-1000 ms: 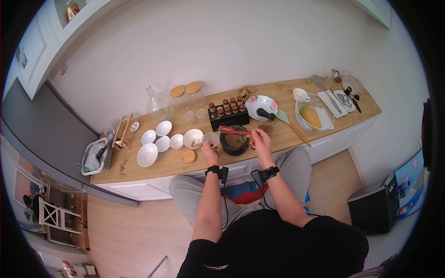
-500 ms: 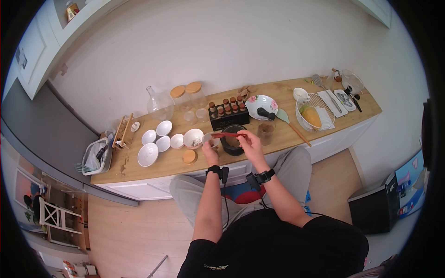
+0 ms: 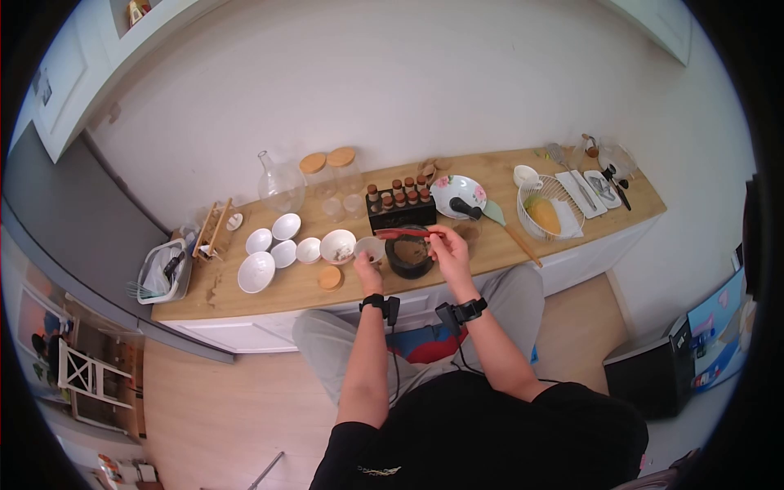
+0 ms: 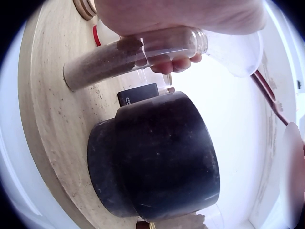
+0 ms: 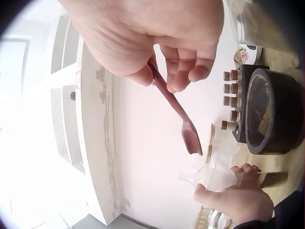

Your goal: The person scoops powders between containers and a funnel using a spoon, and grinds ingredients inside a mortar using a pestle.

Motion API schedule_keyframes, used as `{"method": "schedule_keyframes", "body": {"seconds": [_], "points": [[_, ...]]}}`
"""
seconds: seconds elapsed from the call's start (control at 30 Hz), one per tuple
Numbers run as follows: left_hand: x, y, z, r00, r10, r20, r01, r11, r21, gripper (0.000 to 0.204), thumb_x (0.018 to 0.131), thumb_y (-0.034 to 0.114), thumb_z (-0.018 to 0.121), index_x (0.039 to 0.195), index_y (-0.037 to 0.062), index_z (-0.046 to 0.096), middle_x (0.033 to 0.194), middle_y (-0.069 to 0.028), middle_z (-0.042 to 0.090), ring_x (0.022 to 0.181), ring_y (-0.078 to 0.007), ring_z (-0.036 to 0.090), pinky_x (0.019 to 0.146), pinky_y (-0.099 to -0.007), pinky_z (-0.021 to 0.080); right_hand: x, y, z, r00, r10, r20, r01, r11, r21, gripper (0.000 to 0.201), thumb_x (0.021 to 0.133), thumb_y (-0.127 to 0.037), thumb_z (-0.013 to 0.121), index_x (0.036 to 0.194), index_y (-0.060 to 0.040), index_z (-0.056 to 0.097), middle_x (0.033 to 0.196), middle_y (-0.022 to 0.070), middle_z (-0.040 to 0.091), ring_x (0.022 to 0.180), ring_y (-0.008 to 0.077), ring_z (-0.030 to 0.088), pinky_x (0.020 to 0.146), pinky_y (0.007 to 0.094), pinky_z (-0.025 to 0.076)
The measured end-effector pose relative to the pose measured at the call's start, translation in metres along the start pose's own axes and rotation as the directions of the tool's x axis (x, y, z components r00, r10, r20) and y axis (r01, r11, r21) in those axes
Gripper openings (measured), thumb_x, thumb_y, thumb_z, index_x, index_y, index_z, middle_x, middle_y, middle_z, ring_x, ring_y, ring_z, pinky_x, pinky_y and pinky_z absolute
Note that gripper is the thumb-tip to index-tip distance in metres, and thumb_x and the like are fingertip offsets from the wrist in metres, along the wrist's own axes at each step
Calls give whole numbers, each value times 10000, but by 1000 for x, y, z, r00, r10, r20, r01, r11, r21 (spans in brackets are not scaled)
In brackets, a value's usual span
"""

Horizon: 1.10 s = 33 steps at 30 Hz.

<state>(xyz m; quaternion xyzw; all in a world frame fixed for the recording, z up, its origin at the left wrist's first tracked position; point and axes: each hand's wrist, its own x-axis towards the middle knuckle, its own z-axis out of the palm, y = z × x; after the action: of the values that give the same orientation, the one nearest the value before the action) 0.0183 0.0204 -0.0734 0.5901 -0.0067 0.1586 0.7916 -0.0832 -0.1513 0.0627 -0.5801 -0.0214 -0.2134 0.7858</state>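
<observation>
In the left wrist view, my left hand (image 4: 181,16) grips a clear glass tube (image 4: 97,67) of brown powder, which stands on the counter. A clear funnel (image 4: 233,52) sits at the tube's mouth. My right hand (image 5: 152,38) pinches the handle of a red spoon (image 5: 190,136), its scoop end near the funnel (image 5: 214,174) in the right wrist view. Just right of the funnel in the head view is a dark mortar (image 3: 408,260) holding brown powder; the spoon (image 3: 400,233) extends over it.
Behind the mortar stands a black rack (image 3: 400,215) of corked vials. White bowls (image 3: 256,272) and a round wooden lid (image 3: 330,278) lie to the left. A floral plate (image 3: 457,194), a spatula (image 3: 518,237) and a wire basket (image 3: 550,207) are to the right.
My right hand has moved left with the red spoon, bringing its scoop end towards the funnel. My left hand keeps its grip on the tube. The head view has shifted slightly.
</observation>
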Motion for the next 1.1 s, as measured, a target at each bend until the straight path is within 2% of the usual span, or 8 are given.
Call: {"method": "schedule_keyframes", "body": {"seconds": [0.3, 0.5, 0.63, 0.83, 0.9, 1.0, 1.03, 1.1], "points": [[1, -6, -2, 1000, -25, -1, 25, 997, -70, 426, 982, 375, 423, 961, -19, 582, 895, -89, 603, 721, -194, 582, 616, -335, 466, 4, 0, -15, 994, 40, -100, -43, 999, -32, 179, 969, -136, 592, 1113, -39, 634, 893, 0, 638, 659, 40, 529, 569, 177, 417], [-5, 7, 3, 999, -15, -40, 13, 999, -43, 420, 982, 373, 423, 966, -15, 581, 891, -88, 587, 767, -190, 576, 617, -333, 474, 13, 11, -29, 981, -31, -192, 20, 998, -60, 158, 962, -130, 604, 1072, -23, 639, 868, -4, 630, 681, 44, 540, 579, 181, 427], [-7, -6, -8, 998, -27, 55, 28, 999, -19, 409, 990, 359, 411, 971, -11, 584, 893, -92, 576, 790, -192, 575, 628, -330, 481, 11, 14, -36, 977, -3, -211, -17, 996, -90, 154, 953, -132, 620, 1057, -19, 636, 834, -11, 625, 700, 38, 549, 582, 181, 431], [-16, -30, -16, 987, -129, -93, 135, 989, 60, 465, 1013, 405, 380, 1077, -12, 576, 1045, -119, 560, 946, -227, 554, 848, -384, 456, 16, 24, -42, 978, 72, -195, -100, 985, -139, 137, 947, -128, 629, 1033, -22, 634, 828, -16, 622, 703, 31, 541, 602, 179, 429], [-18, -47, -24, 999, 13, -36, -7, 987, 162, 521, 1014, 446, 375, 1145, -24, 561, 1118, -134, 545, 1031, -244, 536, 931, -392, 415, 18, 22, -42, 981, 76, -181, -107, 980, -165, 135, 947, -129, 630, 1030, -22, 634, 828, -18, 621, 704, 30, 537, 607, 177, 425], [-27, -11, -10, 1000, 7, -27, -5, 997, 73, 563, 1007, 478, 380, 1202, -27, 534, 1146, -135, 544, 1068, -249, 538, 947, -383, 414, 18, 13, -41, 986, 58, -156, -96, 964, -248, 133, 942, -124, 635, 1015, -13, 632, 829, -24, 619, 712, 30, 536, 619, 185, 426], [-27, -3, -4, 997, -22, -73, 25, 999, 42, 604, 940, 548, 438, 1200, 13, 546, 1143, -88, 561, 1066, -208, 536, 915, -367, 440, 19, 7, -40, 990, 34, -136, -77, 942, -326, 128, 934, -117, 643, 995, -5, 632, 811, -17, 617, 703, 41, 537, 621, 199, 430], [-27, -14, -8, 994, -56, -93, 56, 998, -4, 607, 940, 547, 437, 1208, 13, 546, 1156, -90, 558, 1090, -214, 527, 943, -371, 422, 24, -7, -39, 992, 29, -121, -76, 909, -410, 124, 926, -109, 650, 975, 3, 632, 794, -10, 615, 694, 51, 539, 623, 214, 433]]}}
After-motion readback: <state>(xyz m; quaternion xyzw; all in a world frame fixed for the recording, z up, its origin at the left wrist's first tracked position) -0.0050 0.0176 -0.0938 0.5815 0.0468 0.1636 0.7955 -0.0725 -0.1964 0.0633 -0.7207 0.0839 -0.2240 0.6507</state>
